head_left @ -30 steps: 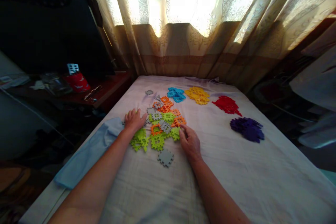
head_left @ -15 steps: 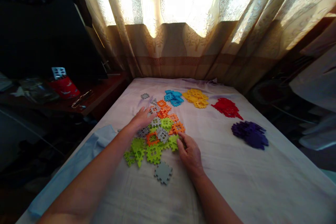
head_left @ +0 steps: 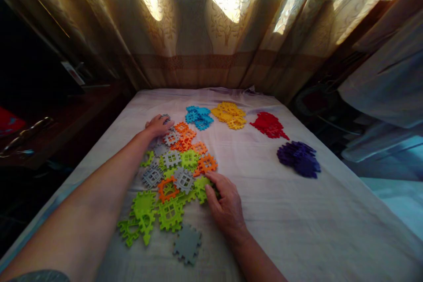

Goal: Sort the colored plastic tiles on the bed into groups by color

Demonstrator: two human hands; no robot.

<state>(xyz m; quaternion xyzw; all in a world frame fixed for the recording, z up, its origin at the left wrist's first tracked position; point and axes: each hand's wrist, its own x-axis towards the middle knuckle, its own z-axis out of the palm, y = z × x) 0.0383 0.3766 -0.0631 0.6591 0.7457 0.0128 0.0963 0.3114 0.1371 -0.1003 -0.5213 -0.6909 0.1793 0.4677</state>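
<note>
My left hand [head_left: 157, 126] reaches to the far left of the pile, its fingers closed over a small grey interlocking tile [head_left: 166, 118] that they partly cover. Close to me on the right side of the pile rests my right hand [head_left: 226, 200], thumb and fingers apart, its tips against a lime-green tile [head_left: 201, 188]. Between the hands lies a mixed heap: orange tiles [head_left: 207, 164], grey window-shaped tiles [head_left: 184, 179] and more green tiles [head_left: 170, 213], overlapping one another. A flat solid grey tile [head_left: 187, 244] lies apart, nearest to me.
Sorted piles sit beyond and to the right: blue [head_left: 199, 117], yellow [head_left: 229, 114], red [head_left: 269, 125] and dark purple [head_left: 299, 158]. They lie on a pale sheet [head_left: 264, 220]. A curtain [head_left: 194, 44] hangs behind. A dark desk [head_left: 62, 119] stands at left.
My left hand has moved from above the grey and orange tiles to the lone grey tile at the far left and closed on it. My right hand stays by the green tile. The view has shifted.
</note>
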